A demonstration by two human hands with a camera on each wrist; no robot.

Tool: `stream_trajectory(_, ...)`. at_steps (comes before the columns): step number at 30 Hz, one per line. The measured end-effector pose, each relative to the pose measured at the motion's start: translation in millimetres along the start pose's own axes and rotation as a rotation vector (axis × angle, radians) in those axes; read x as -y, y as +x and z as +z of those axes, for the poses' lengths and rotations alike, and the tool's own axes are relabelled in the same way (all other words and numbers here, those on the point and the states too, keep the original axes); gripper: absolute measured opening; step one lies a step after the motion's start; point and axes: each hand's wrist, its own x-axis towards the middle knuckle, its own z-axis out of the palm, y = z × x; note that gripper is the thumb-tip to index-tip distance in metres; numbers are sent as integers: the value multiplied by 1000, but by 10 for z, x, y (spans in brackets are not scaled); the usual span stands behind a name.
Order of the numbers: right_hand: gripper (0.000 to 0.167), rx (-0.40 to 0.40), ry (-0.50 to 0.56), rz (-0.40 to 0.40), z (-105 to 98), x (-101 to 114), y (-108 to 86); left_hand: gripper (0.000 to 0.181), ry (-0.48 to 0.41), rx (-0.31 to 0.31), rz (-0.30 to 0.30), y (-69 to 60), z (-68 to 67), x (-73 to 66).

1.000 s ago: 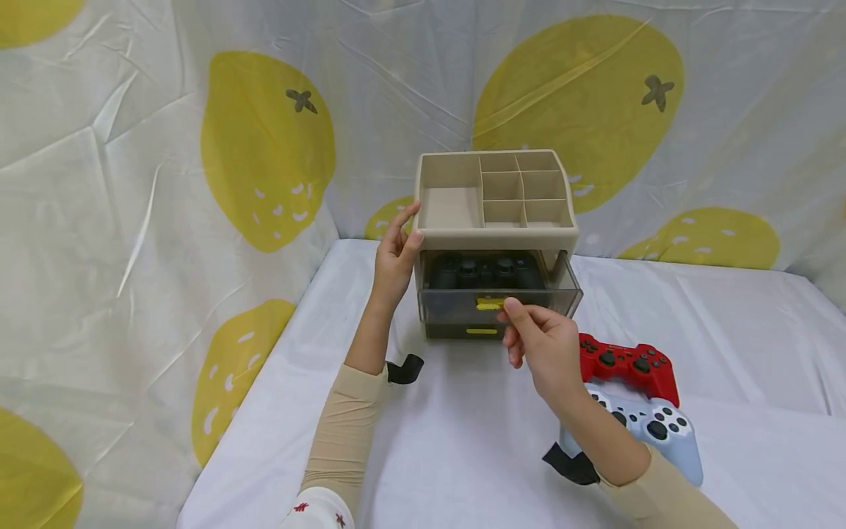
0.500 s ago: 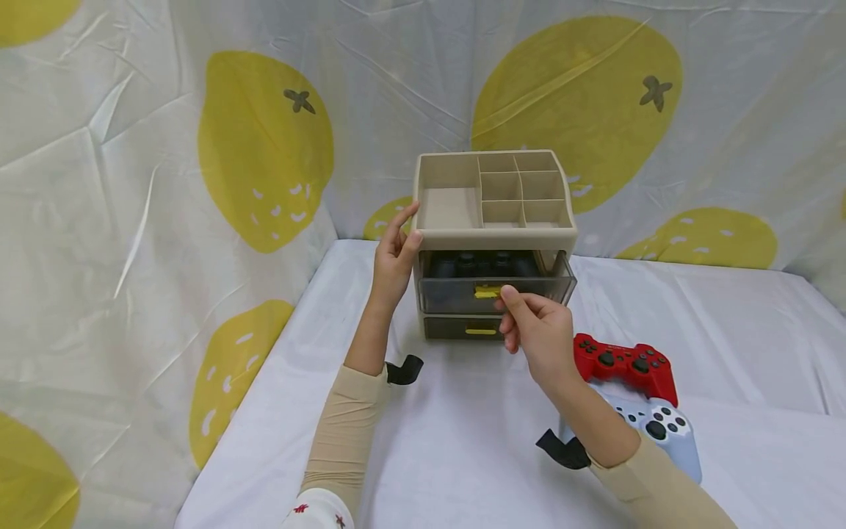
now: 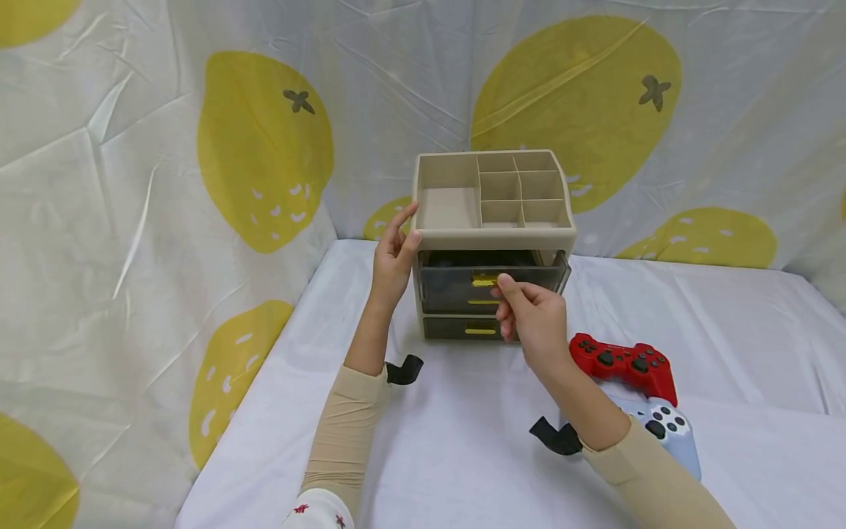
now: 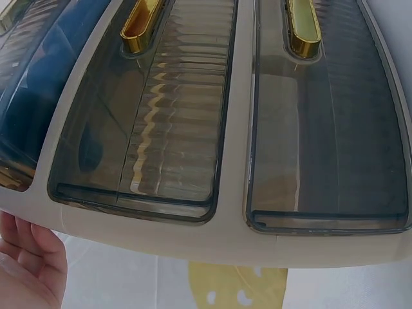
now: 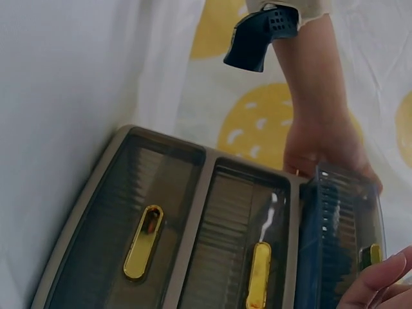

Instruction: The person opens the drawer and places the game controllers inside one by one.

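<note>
A beige desktop organizer [image 3: 496, 239] with three smoky see-through drawers stands on the table. My right hand [image 3: 538, 323] pinches the gold handle [image 3: 485, 281] of the top drawer [image 3: 456, 285], which is partly pulled out. Dark contents show inside that drawer; in the right wrist view they look dark blue through its wall. My left hand [image 3: 394, 261] rests against the organizer's left side, thumb at the front corner and index finger along the edge. The left wrist view shows part of this hand [image 4: 29, 267] beside the frame. The lower two drawers are closed.
To the right of the organizer lies a red game controller [image 3: 624, 364], with a light blue one [image 3: 674, 433] just in front, partly hidden by my right forearm. A white cloth covers the table [image 3: 463, 441]. Lemon-print fabric [image 3: 396, 95] hangs behind and at left.
My right hand has moved away from me and pushed the top drawer inward, so the black controller in it is now mostly covered. The left hand stays in place.
</note>
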Motion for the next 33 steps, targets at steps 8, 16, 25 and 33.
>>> stream_trajectory(8,47,-1,12,3,30,-5,86,53,16,-3,6,9,7,4)
stream_trajectory(16,49,-24,28,-9,55,-29,176,54,21,-16,24,19,15,15)
stream_trajectory(25,48,-25,36,-29,79,-50,224,50,6,-9,7,-2,-2,17)
stream_trajectory(33,47,-31,0,-27,74,-50,259,47,8,5,-17,-19,33,-177)
